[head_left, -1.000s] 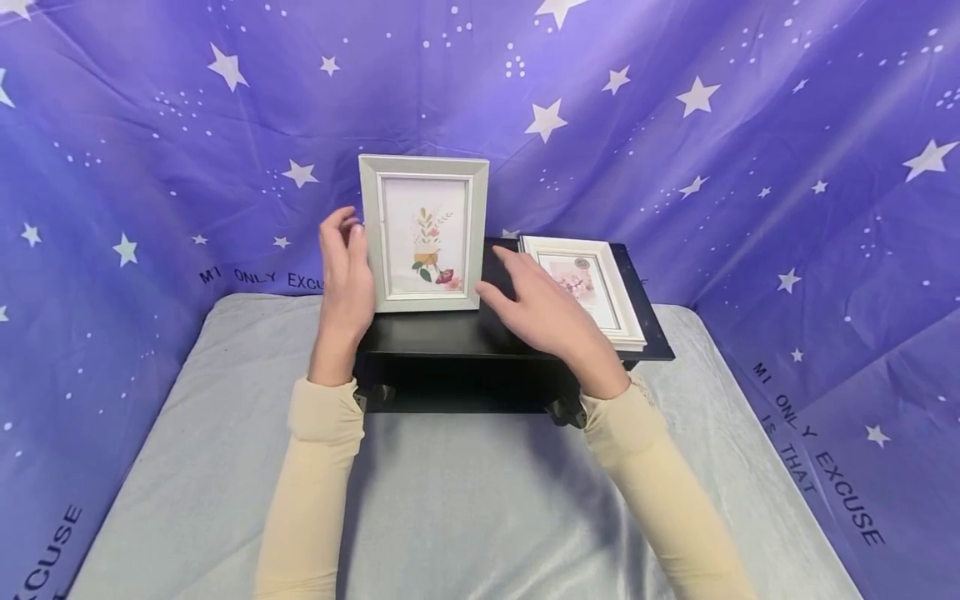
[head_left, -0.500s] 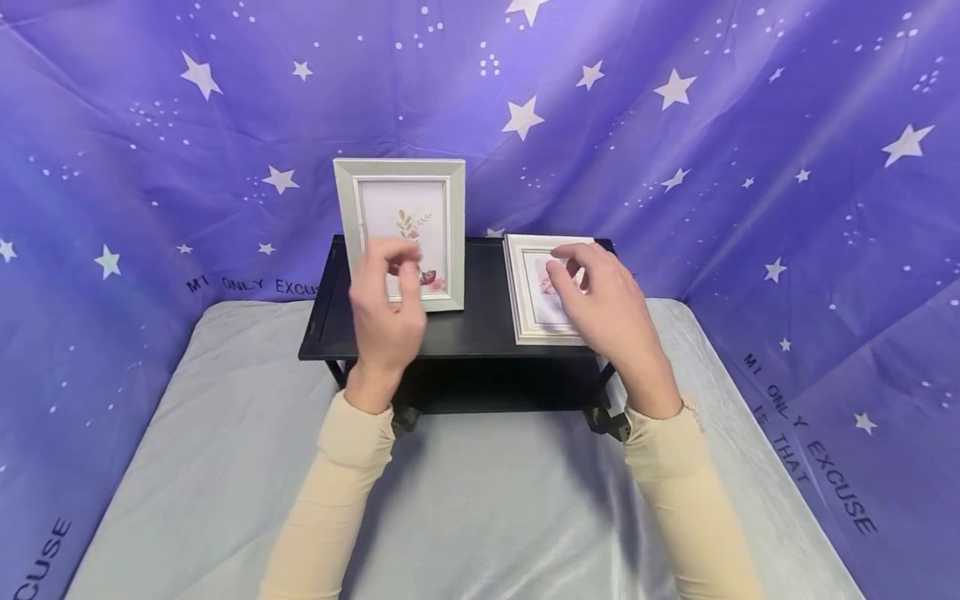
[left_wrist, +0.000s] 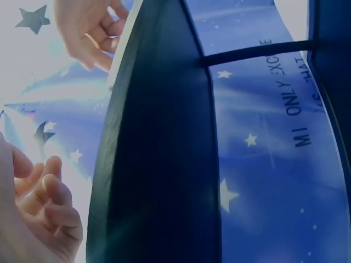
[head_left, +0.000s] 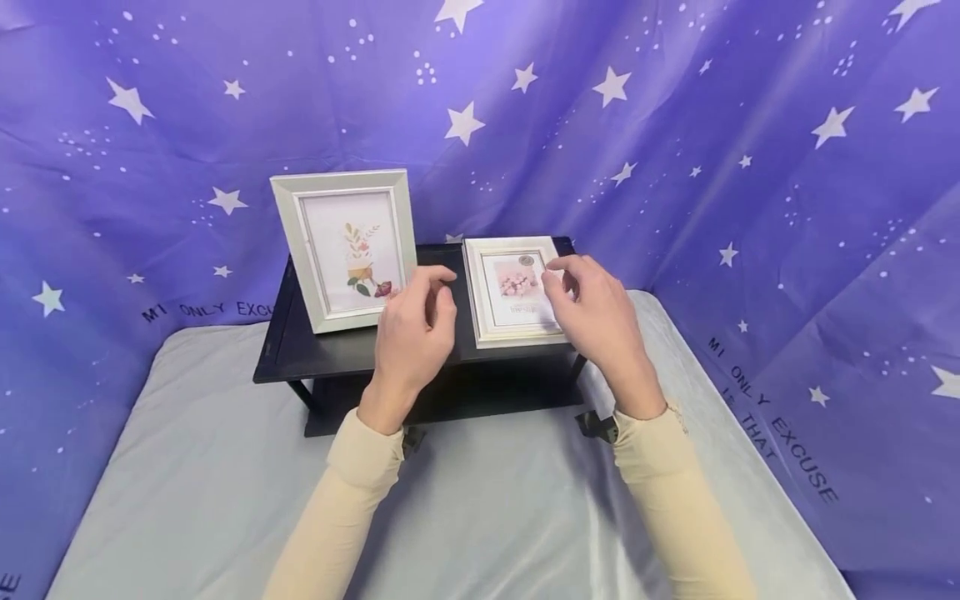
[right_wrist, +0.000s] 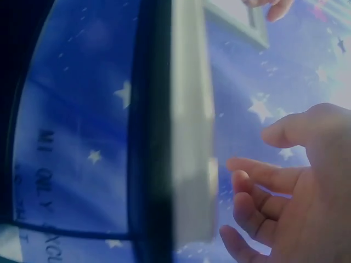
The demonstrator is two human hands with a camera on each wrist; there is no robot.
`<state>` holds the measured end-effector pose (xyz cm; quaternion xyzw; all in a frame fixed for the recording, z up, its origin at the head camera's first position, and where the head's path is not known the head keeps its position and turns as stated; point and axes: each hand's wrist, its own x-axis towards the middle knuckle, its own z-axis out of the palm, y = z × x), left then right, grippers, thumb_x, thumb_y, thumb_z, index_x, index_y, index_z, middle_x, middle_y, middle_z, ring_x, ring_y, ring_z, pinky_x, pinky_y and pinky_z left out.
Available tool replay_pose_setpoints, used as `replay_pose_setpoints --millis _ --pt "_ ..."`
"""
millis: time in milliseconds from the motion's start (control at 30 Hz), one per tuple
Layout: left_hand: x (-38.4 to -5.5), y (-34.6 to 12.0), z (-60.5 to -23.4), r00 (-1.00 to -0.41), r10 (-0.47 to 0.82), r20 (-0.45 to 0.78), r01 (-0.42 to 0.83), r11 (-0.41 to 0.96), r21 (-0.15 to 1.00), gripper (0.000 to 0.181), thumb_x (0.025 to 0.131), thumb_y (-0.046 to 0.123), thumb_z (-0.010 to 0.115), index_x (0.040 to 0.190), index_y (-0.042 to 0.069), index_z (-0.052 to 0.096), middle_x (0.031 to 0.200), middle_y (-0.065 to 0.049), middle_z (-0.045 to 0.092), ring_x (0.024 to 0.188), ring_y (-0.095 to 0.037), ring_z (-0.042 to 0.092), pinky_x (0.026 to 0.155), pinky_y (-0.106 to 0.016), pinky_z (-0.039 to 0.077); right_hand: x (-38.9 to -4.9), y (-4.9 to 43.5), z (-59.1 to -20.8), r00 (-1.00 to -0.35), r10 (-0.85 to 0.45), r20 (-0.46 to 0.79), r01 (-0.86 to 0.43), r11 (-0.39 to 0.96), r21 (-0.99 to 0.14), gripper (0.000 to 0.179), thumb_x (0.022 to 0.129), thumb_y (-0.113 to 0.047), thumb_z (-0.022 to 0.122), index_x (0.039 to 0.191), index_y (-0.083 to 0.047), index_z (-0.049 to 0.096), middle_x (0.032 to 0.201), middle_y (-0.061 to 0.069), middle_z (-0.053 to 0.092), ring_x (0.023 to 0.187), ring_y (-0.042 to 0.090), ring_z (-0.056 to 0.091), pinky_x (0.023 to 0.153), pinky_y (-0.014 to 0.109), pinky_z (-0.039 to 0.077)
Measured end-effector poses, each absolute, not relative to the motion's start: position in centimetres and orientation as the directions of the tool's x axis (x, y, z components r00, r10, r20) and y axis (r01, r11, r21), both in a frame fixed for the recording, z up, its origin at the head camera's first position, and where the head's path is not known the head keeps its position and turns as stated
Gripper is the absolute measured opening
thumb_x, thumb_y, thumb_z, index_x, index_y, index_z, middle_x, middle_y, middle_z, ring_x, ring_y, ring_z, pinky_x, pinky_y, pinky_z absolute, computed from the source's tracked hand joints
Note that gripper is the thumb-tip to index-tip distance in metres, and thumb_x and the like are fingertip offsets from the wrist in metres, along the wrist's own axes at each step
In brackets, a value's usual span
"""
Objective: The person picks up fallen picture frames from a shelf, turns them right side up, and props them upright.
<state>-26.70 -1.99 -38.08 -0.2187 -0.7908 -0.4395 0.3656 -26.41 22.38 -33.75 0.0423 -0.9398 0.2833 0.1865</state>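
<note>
A pale grey-green picture frame [head_left: 401, 200] with a plant print stands upright, leaning back slightly, on the left of a small black two-tier shelf [head_left: 330, 357]. Flat on the shelf's right half lies a white picture frame [head_left: 491, 340] showing pink flowers. My left hand [head_left: 412, 337] hovers between the two, fingers loosely bent and holding nothing; it overlaps the upright frame's lower right corner in the head view. Over the flat frame's right side is my right hand [head_left: 603, 321], thumb and fingers apart. In the right wrist view, a gap separates its fingertips from the white frame's edge [right_wrist: 193, 126].
The shelf's lower tier [head_left: 480, 398] is dark and partly behind the left wrist. A pale blue-grey cloth [head_left: 495, 517] covers the surface beneath. Purple curtains [head_left: 555, 167] with white stars rise behind and at both sides.
My left hand has come away from the upright frame's left edge and moved right. My right hand has moved right, over the flat frame. The head view has turned right.
</note>
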Motion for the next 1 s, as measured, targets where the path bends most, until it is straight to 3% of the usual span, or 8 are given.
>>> replay_pose_setpoints --millis 100,233,367,433,533,667,900,1000 --pt "-26.5 -1.8 -38.4 -0.695 0.036 0.718 0.603 0.573 0.555 0.022 0.105 0.012 0.053 0.119 0.006 0.068 0.074 -0.003 0.059 0.059 -0.016 0.051 0.054 -0.033 0.04 -27.2 22.6 -34.9 -0.941 0.046 0.337 -0.131 0.865 -0.484 0.045 0.106 -0.041 0.055 0.136 -0.013 0.071 0.096 0.006 0.06 0.086 0.028 0.058 0.076 0.042 0.041" --pt "-26.4 -1.3 -38.5 -0.833 0.081 0.547 0.449 0.675 0.585 0.033 0.107 0.022 0.053 0.131 0.005 0.068 0.069 0.001 0.057 0.055 -0.014 0.049 0.05 -0.032 0.039 -28.0 23.1 -36.0 -0.953 0.098 0.285 -0.04 0.896 -0.442 0.056 0.107 -0.047 0.049 0.146 -0.01 0.064 0.109 0.013 0.067 0.101 0.036 0.064 0.09 0.053 0.046" --pt "-26.4 -1.0 -38.4 -0.918 0.109 0.382 0.328 0.748 0.577 0.044 0.11 0.031 0.053 0.139 0.002 0.067 0.063 0.0 0.057 0.055 -0.018 0.054 0.051 -0.036 0.049 -28.6 23.5 -36.5 -0.96 0.126 0.252 0.006 0.904 -0.427 0.061 0.108 -0.049 0.045 0.149 -0.008 0.062 0.12 0.018 0.071 0.112 0.04 0.067 0.095 0.058 0.048" --pt "-26.5 -1.0 -38.4 -0.933 0.108 0.344 0.3 0.762 0.574 0.045 0.11 0.032 0.053 0.137 0.001 0.069 0.069 -0.004 0.066 0.063 -0.022 0.063 0.06 -0.041 0.058 -28.8 23.5 -36.6 -0.963 0.133 0.233 0.019 0.901 -0.434 0.061 0.108 -0.049 0.044 0.15 -0.008 0.062 0.118 0.019 0.073 0.109 0.04 0.067 0.092 0.057 0.048" --pt "-26.5 -0.8 -38.4 -0.945 0.114 0.306 0.28 0.764 0.581 0.045 0.11 0.035 0.053 0.134 0.001 0.072 0.096 -0.013 0.08 0.084 -0.03 0.076 0.077 -0.049 0.064 -28.9 23.6 -36.8 -0.97 0.137 0.203 0.035 0.898 -0.44 0.06 0.11 -0.048 0.042 0.15 -0.008 0.063 0.127 0.02 0.074 0.117 0.042 0.068 0.096 0.057 0.046" --pt "-26.4 -0.4 -38.5 -0.954 0.136 0.269 0.272 0.775 0.57 0.048 0.111 0.038 0.052 0.134 0.002 0.073 0.121 -0.018 0.079 0.102 -0.036 0.079 0.085 -0.052 0.064 -28.8 23.9 -37.1 -0.972 0.148 0.181 0.055 0.898 -0.437 0.058 0.111 -0.043 0.04 0.149 -0.007 0.063 0.141 0.023 0.069 0.132 0.045 0.064 0.108 0.06 0.04" --pt "-26.8 0.0 -38.5 -0.937 0.141 0.318 0.289 0.824 0.487 0.044 0.11 0.039 0.052 0.124 0.006 0.077 0.105 -0.015 0.081 0.077 -0.034 0.076 0.067 -0.049 0.062 -29.0 23.6 -37.3 -0.967 0.142 0.21 0.032 0.889 -0.456 0.054 0.11 -0.034 0.039 0.147 -0.003 0.064 0.143 0.024 0.068 0.135 0.046 0.062 0.112 0.061 0.032" --pt "-26.9 0.0 -38.6 -0.927 0.152 0.343 0.294 0.862 0.412 0.045 0.11 0.04 0.052 0.113 0.005 0.078 0.094 -0.013 0.08 0.067 -0.032 0.072 0.059 -0.044 0.059 -29.2 23.3 -37.3 -0.968 0.13 0.215 0.011 0.877 -0.48 0.053 0.11 -0.032 0.04 0.147 -0.002 0.063 0.144 0.024 0.067 0.136 0.046 0.061 0.11 0.061 0.029"
